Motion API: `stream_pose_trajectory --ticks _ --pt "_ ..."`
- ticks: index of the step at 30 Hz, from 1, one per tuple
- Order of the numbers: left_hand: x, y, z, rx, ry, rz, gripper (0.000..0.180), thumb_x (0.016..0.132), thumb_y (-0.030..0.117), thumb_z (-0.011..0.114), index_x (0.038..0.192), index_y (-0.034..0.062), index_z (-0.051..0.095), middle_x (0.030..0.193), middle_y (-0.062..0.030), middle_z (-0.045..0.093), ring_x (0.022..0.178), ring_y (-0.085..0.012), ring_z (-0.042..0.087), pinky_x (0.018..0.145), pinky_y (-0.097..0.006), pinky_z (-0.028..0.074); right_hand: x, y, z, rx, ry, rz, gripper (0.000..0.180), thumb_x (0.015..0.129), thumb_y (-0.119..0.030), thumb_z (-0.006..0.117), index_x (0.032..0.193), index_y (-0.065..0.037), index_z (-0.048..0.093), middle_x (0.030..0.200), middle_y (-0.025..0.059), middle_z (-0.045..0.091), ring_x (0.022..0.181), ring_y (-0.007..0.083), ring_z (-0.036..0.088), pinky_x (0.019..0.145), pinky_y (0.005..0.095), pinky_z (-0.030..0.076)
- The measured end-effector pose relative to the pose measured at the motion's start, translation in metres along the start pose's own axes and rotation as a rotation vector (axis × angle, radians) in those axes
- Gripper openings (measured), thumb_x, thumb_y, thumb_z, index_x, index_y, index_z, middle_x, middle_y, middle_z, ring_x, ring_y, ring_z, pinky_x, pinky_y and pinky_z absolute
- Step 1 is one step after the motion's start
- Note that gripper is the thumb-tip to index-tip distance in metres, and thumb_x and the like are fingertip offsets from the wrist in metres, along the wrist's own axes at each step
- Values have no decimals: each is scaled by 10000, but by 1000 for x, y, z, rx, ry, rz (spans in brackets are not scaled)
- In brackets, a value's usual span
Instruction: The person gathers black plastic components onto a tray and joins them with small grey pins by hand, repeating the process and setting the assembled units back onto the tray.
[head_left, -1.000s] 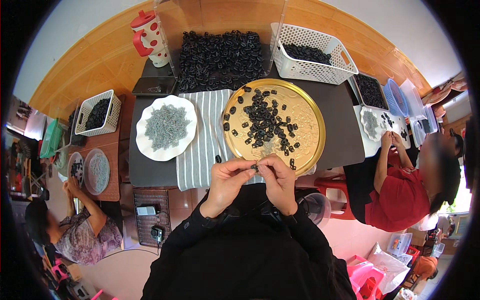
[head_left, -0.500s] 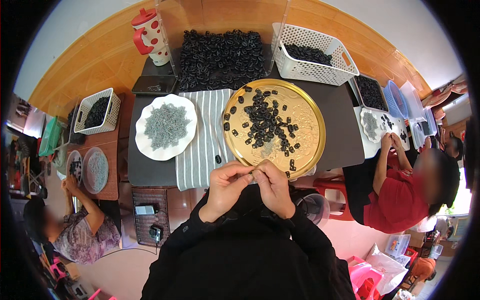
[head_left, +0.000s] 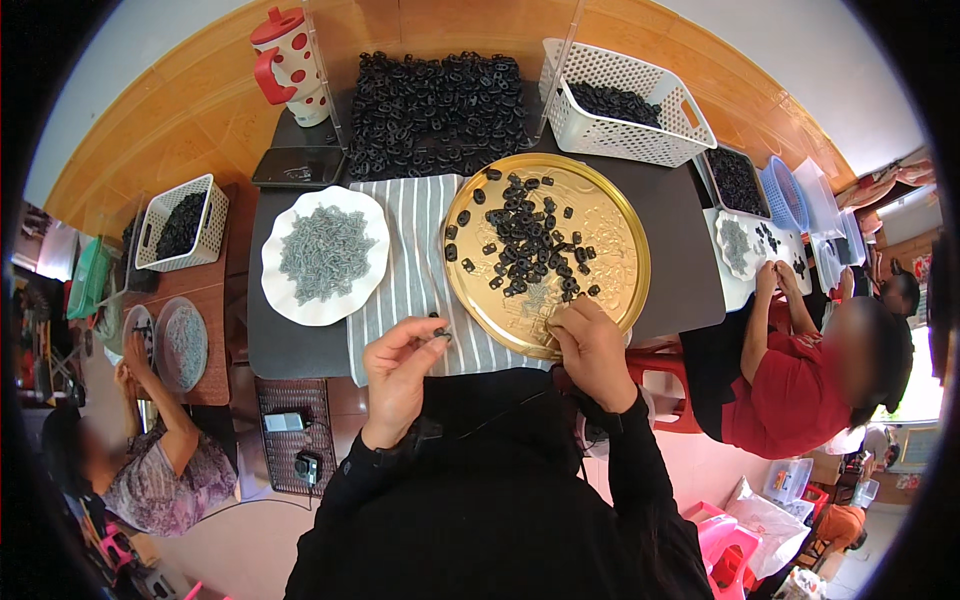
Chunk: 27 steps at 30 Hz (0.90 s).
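My left hand [head_left: 398, 378] is closed in a pinch over the grey-and-white striped cloth [head_left: 400, 265]. A small black plastic part [head_left: 441, 332] shows at its fingertips. Bent over the near rim of the round golden tray [head_left: 625, 215], my right hand [head_left: 592, 345] has its fingers pressed together; what they hold, if anything, is hidden. Beside those fingers lies a little heap of small grey metal pieces [head_left: 537, 298]. Many black plastic parts [head_left: 525, 235] are spread over the tray. A white scalloped plate [head_left: 275, 285] left of the cloth bears a pile of grey metal pieces [head_left: 325, 253].
At the back stands a clear-walled bin of black parts [head_left: 440, 110], with a white basket [head_left: 640, 140] to its right. A red-and-white tumbler [head_left: 295, 70] and a dark phone [head_left: 298, 167] are at back left. Co-workers sit left [head_left: 165, 470] and right [head_left: 790, 390].
My hands were together in front of the tray and have parted. The left moved left over the cloth with a black part; the right moved right, onto the tray's near edge.
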<state>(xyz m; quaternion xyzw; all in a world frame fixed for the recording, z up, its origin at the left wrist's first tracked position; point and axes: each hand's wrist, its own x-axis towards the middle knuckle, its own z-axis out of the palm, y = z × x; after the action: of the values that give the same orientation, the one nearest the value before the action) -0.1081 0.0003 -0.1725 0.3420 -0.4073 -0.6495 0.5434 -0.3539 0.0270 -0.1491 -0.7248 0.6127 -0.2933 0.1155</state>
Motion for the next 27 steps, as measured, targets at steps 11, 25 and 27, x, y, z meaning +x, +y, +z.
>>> stream_pose_trajectory --ticks 11,25,27 --pt "-7 -2 -11 -9 55 -18 225 798 -92 627 1015 -43 657 862 -27 639 771 -66 560 730 -190 439 36 -20 5 -206 -59 -192 328 733 13 562 1048 -55 624 1069 228 529 952 386 515 790 423 448" --pt "-11 0 -23 -61 151 1 252 788 -107 630 1032 -45 654 829 -15 625 750 -62 556 714 -184 449 47 -27 1 -326 -6 -197 307 700 -18 606 997 -70 662 1152 245 511 992 397 494 814 437 438" --pt "-12 -2 -22 -65 144 -1 252 789 -104 631 1032 -43 655 825 -13 624 746 -59 555 710 -181 449 48 -30 -1 -307 -7 -239 294 705 -48 610 993 -77 661 1139 229 515 990 382 490 795 443 435"
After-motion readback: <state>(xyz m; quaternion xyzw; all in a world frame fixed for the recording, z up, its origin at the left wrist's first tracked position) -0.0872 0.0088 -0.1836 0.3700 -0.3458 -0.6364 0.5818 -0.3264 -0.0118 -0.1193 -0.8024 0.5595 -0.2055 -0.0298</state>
